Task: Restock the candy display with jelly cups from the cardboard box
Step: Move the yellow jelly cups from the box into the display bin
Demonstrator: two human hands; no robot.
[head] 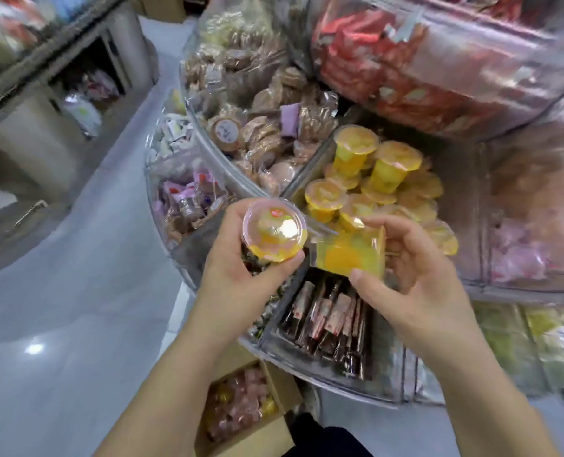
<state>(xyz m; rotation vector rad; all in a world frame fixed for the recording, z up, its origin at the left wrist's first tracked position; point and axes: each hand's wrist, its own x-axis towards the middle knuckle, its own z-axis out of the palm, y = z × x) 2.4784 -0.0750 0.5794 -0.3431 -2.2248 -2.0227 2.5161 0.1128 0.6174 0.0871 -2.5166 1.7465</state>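
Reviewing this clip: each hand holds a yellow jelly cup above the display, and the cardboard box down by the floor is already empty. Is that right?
Not quite. The head view shows the cardboard box still holds wrapped pink and yellow sweets, so it is not empty. The rest stands: the left hand holds one jelly cup and the right hand holds another jelly cup above the display.

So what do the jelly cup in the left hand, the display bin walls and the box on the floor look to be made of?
Jelly cup: clear glossy plastic, likely; a bright glare sits on its lid and the yellow filling shows through. Display bin wall: transparent rigid plastic, perhaps acrylic; sweets are visible behind it. Box: brown matte cardboard.
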